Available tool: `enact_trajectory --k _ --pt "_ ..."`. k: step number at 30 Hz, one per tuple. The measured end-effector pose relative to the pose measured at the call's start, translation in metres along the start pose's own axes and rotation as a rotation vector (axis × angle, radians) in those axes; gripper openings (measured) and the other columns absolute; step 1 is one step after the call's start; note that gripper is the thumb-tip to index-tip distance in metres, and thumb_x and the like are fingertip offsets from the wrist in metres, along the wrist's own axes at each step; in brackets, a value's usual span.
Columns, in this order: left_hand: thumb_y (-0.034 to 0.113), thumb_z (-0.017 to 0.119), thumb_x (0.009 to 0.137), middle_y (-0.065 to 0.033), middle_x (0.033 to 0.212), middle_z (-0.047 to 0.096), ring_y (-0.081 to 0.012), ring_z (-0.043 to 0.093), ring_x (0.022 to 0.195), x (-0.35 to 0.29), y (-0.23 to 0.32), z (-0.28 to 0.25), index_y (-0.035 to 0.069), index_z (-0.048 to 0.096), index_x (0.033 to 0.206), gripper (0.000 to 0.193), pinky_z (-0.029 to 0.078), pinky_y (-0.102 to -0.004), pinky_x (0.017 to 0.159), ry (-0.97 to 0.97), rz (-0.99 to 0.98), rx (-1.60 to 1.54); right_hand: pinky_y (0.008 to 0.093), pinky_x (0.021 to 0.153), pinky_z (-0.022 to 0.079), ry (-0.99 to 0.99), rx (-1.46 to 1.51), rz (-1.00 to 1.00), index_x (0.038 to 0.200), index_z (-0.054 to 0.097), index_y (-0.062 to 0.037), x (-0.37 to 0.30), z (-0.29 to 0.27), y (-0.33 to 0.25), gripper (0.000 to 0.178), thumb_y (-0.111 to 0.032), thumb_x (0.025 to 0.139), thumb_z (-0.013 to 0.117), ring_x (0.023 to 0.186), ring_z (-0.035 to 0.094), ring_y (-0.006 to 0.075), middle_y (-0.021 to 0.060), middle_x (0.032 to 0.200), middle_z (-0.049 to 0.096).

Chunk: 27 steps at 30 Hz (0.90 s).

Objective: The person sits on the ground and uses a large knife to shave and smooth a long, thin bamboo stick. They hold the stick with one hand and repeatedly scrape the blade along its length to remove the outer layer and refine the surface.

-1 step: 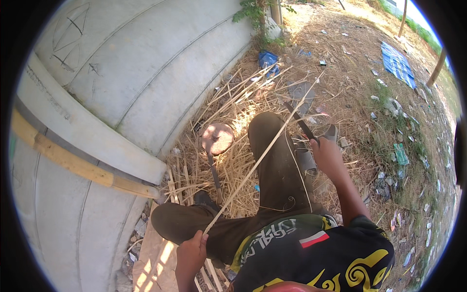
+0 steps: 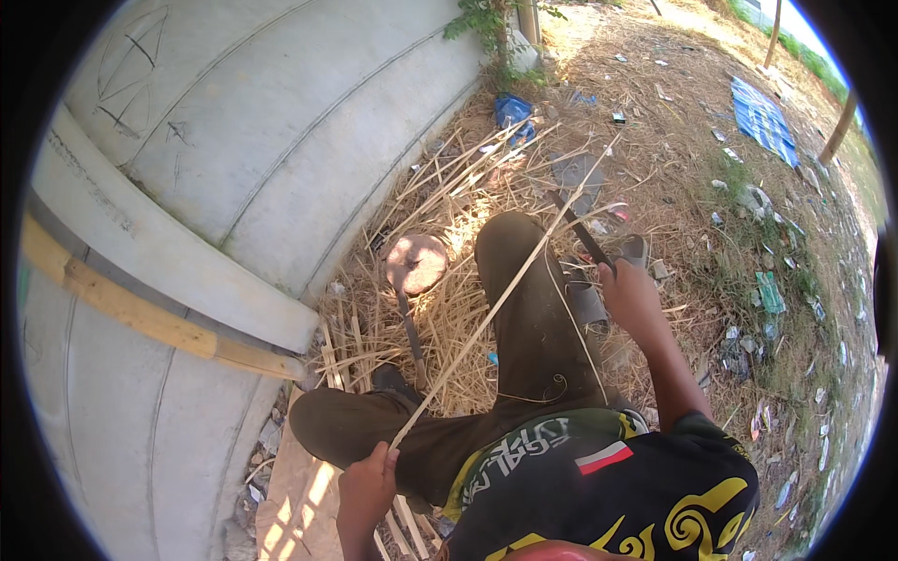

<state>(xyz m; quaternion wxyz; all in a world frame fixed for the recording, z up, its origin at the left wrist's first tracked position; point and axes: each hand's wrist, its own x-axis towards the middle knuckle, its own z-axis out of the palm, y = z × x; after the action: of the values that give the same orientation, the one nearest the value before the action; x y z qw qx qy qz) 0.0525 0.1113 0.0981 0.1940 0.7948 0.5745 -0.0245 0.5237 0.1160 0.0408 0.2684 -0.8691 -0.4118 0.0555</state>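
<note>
1. we find the long pale strip (image 2: 488, 323) slanting over the right thigh (image 2: 533, 351), its long axis running from lower left to upper right; its near end sits at the left hand (image 2: 368, 486), whose fingers are curled narrow around it.
2. we see the right hand (image 2: 631, 285) on the strip's right, nearer its far half; its fingers are wrapped around the handle of a dark knife (image 2: 589, 241), whose blade crosses the strip near the tip; we cannot tell whether they touch.
3. we note a second knife (image 2: 411, 337) beside the round wooden block (image 2: 416, 264), amid loose shavings (image 2: 458, 360); beyond lies a crumpled blue bag (image 2: 513, 112), contents hidden from us.
</note>
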Motion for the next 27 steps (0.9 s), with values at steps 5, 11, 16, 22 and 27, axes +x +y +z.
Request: enact_trajectory --k 5,11,16,22,27 --pt "0.038 0.048 0.109 -0.0222 0.074 0.066 -0.0475 0.066 0.076 0.0 -0.001 -0.003 0.008 0.059 0.103 0.033 0.048 -0.0557 0.064 0.02 -0.056 -0.011 0.0526 0.067 0.049 -0.012 0.171 -0.006 0.09 0.064 0.0042 -0.001 -0.033 -0.009 0.044 -0.036 0.106 0.055 0.072 0.066 0.0453 0.025 0.073 0.066" --pt "0.037 0.053 0.107 -0.0252 0.067 0.058 -0.0493 0.06 0.068 0.005 -0.012 -0.005 0.002 0.062 0.093 0.039 0.043 -0.0526 0.059 0.12 -0.072 -0.121 0.0454 0.057 0.046 0.008 0.251 0.001 0.089 0.061 0.0045 -0.007 -0.029 -0.022 0.044 -0.035 0.107 0.056 0.056 0.059 0.0363 0.019 0.063 0.06" --pt "0.036 0.056 0.106 -0.0258 0.067 0.057 -0.0503 0.058 0.068 0.003 -0.014 -0.002 0.001 0.059 0.089 0.039 0.043 -0.0516 0.058 0.137 -0.059 -0.031 0.036 0.048 0.042 -0.279 0.788 0.328 0.081 0.057 -0.0013 -0.001 0.015 0.015 0.044 -0.037 0.108 0.055 0.048 0.053 0.0174 0.0046 0.059 0.054" --pt "0.036 0.057 0.106 -0.026 0.066 0.058 -0.0499 0.061 0.07 0.006 -0.015 -0.013 0.003 0.061 0.091 0.036 0.045 -0.0523 0.058 0.023 -0.097 -0.105 0.0298 0.044 0.035 -0.064 0.787 0.228 0.088 0.057 -0.0062 -0.01 0.018 0.009 0.037 -0.037 0.108 0.055 0.051 0.046 0.007 -0.0038 0.062 0.045" --pt "0.035 0.056 0.106 -0.0268 0.068 0.058 -0.0509 0.06 0.072 0.014 -0.023 -0.01 0.003 0.06 0.092 0.035 0.044 -0.0519 0.059 0.019 -0.047 -0.106 0.0397 0.056 0.038 -0.123 0.502 -0.105 0.083 0.053 0.0031 -0.01 0.001 -0.014 0.046 -0.036 0.107 0.059 0.057 0.041 0.0179 0.0101 0.062 0.048"
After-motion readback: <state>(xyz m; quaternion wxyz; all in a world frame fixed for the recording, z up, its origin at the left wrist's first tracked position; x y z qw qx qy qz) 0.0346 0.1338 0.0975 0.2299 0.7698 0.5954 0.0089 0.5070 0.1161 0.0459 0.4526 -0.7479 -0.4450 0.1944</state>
